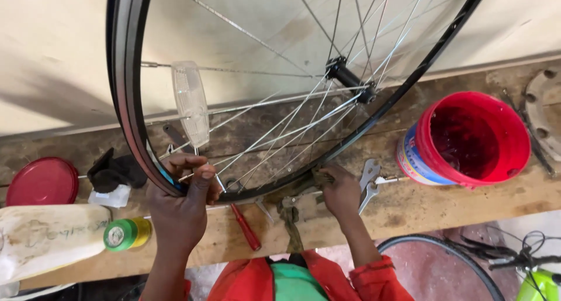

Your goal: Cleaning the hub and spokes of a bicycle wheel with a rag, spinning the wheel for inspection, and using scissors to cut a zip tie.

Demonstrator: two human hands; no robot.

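Head view, looking down at my workbench (pixel 421 210). A bare bicycle wheel (pixel 131 102) stands upright on the wooden bench, its black rim resting on the planks, leaning toward the pale wall behind. Spokes fan out from the black hub (pixel 349 78). A clear plastic reflector (pixel 191 102) is clipped among the spokes on the left side.

My left hand (pixel 181 199) is curled around the lower left part of the rim, fingers wrapped over the edge, thumb across the top, holding the wheel. My right hand (pixel 340 190) is closed on a grimy rag (pixel 290 216), pressing it against the bottom of the rim; the rag's tail hangs off the bench edge toward me.

On the bench just below the rim, between my hands: a red-handled screwdriver (pixel 246 227) lying slantwise. Just right of my right hand, a flat metal spanner (pixel 369 181), partly hidden by the hand. Further right, a red plastic bucket (pixel 476 137) with a printed label, tipped toward me so the inside shows.

Left side: a red round lid (pixel 42 181) flat on the bench, a black cloth (pixel 117 169) near it, a green and yellow roll of tape (pixel 125 234) close to my left wrist, and a worn whitish board (pixel 47 237).

Below the bench, another tyre (pixel 444 248) and part of a green bike frame (pixel 537 286). My sleeves are red.
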